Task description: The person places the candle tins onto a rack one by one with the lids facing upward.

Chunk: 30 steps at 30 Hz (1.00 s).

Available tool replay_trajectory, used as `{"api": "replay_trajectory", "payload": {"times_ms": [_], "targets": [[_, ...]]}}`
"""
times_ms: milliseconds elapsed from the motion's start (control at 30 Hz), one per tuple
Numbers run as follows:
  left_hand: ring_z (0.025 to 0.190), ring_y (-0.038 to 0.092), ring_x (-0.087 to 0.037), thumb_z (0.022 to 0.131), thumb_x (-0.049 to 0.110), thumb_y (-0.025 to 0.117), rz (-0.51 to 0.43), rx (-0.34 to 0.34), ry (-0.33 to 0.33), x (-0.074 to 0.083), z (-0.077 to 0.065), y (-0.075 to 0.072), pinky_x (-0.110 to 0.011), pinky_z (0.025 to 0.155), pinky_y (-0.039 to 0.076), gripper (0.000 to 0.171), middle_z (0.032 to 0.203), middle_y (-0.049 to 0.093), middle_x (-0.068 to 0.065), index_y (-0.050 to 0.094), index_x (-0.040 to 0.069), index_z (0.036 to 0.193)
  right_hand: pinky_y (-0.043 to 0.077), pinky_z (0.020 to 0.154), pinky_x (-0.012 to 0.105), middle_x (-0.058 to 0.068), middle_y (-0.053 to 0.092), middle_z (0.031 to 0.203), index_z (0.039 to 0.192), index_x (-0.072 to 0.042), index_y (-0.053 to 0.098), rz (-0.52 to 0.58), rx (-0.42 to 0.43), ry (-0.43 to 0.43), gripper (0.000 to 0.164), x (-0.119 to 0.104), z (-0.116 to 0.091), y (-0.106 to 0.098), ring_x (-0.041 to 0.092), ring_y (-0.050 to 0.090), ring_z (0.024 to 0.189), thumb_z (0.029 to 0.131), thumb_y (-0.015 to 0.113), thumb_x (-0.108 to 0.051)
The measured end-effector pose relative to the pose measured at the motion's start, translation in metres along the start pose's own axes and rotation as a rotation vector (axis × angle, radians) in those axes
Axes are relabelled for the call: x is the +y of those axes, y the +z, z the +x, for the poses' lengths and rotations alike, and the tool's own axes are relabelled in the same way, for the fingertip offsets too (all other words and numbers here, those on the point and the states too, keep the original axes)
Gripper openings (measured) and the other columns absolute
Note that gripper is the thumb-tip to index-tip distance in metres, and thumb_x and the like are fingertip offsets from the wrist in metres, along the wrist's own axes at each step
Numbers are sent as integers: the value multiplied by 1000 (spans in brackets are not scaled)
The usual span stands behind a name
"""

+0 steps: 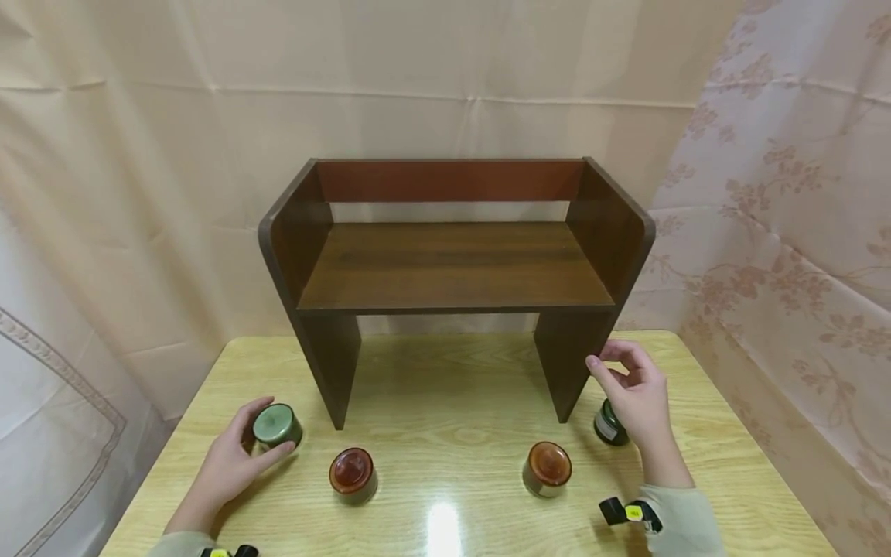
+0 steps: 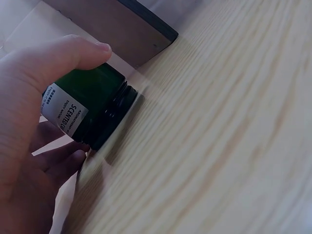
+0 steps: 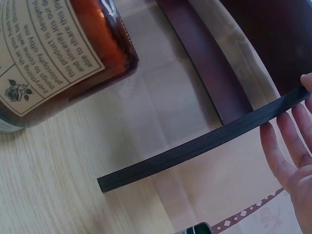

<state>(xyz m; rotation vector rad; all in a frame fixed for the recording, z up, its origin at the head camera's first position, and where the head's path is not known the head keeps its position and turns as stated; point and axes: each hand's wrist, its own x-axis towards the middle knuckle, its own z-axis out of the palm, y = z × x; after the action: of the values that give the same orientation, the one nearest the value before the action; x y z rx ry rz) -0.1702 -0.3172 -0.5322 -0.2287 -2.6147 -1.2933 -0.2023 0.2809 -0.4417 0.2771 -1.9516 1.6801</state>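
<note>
Head view puts a squat, dark-green glass jar (image 1: 277, 425) in my left hand (image 1: 233, 464), thumb and fingers round it, neck down, axis upright. My right hand (image 1: 640, 394) pinches the right side panel of a dark-brown wooden shelf (image 1: 455, 267), its long axis crosswise between my hands, front facing me. An even squeeze and light pinch seem best.

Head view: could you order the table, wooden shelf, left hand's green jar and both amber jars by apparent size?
1. Table
2. Wooden shelf
3. Green jar, left amber jar, right amber jar: too alike to rank; the left hand partly covers the green one.
</note>
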Motion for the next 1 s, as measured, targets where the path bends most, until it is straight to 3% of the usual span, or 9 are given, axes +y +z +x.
{"api": "replay_trajectory", "payload": {"times_ms": [500, 1000], "targets": [[115, 46, 16, 77, 24, 90, 7, -3, 31, -3, -4, -3, -2, 95, 36, 79, 131, 59, -10, 48, 7, 142, 58, 76, 19, 11, 62, 99, 110, 10, 59, 5, -17, -13, 24, 0, -1, 3, 13, 63, 93, 89, 71, 9], [107, 50, 13, 77, 29, 90, 84, -2, 0, -1, -2, -2, -3, 88, 40, 71, 124, 63, -8, 54, 11, 135, 58, 76, 20, 10, 63, 100, 111, 9, 60, -14, -24, -9, 24, 0, -1, -1, 13, 64, 94, 90, 70, 6]]}}
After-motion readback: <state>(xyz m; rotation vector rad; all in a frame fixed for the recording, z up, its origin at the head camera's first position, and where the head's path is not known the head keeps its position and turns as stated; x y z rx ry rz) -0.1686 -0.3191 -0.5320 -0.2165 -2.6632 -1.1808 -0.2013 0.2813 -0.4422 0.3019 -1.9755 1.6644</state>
